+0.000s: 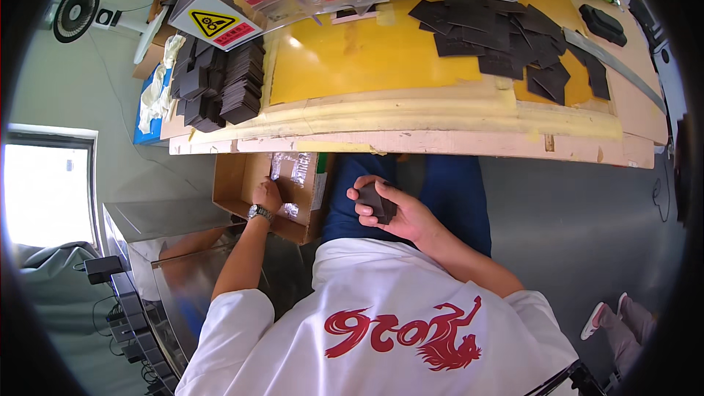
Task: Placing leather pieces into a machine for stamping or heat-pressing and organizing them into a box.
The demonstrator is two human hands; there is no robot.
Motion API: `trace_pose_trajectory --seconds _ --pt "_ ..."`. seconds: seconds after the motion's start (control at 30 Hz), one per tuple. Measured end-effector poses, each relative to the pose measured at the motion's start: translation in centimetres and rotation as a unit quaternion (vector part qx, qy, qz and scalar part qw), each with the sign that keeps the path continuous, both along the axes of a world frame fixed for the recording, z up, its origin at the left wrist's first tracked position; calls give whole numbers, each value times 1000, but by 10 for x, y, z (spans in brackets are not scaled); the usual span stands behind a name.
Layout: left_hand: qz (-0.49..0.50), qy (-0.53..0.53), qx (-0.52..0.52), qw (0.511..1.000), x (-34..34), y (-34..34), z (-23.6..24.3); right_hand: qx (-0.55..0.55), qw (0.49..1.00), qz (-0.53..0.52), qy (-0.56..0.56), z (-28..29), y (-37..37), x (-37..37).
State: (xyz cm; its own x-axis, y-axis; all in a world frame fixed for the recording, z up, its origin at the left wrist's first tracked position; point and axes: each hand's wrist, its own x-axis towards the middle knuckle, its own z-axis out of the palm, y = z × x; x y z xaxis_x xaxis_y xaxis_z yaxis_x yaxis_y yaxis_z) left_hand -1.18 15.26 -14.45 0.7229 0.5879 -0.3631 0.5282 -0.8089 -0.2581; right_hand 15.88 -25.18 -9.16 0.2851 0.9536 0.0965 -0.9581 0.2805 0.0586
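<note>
The right hand [392, 209] gripped a small stack of dark foam pads [378, 202], fingers curled around it. The left hand [267, 194] reached into a cardboard box [238, 183] below the desk [440, 143], fingers apparently touching a clear plastic bag [292, 169]; their grip was unclear.

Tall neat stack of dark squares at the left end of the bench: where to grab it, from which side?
Judging by its shape, grip the stack of dark squares low on two opposite side faces, coming from the front bench edge. It is tall and loose, so a top pinch would lift only a few; loose dark pieces crowd its left.
</note>
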Motion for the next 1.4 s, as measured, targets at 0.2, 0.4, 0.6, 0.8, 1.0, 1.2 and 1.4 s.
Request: trace_pose_trajectory --seconds 0.2,0.4,0.6,0.8,1.0,1.2,1.4 --pt "7 -29 16 999 4 -18 14 -48 999 -2 -12 -7 -4 2" --pt "11 -23 -31 999 11 -25 19 -65 997 -15 -43 -12 -2 4" --pt "47 -89 -13 995 0 -13 6 -92 993 11 -72 7 -4 2" --pt "20 -86 7 996 -8 -3 13 -117 987 -14 -107 -4 0 -5" --pt "113 -302 -241 915 9 -55 103 -154 984 34 -86 -21 6 -5" --pt "120 -402 -475 774 34 -156 191 -331 893 -38 -301 23 11 -10" --pt "-13 -404 -448 797 44 -228 195 -324 487 -331 -740 91 1 -31"
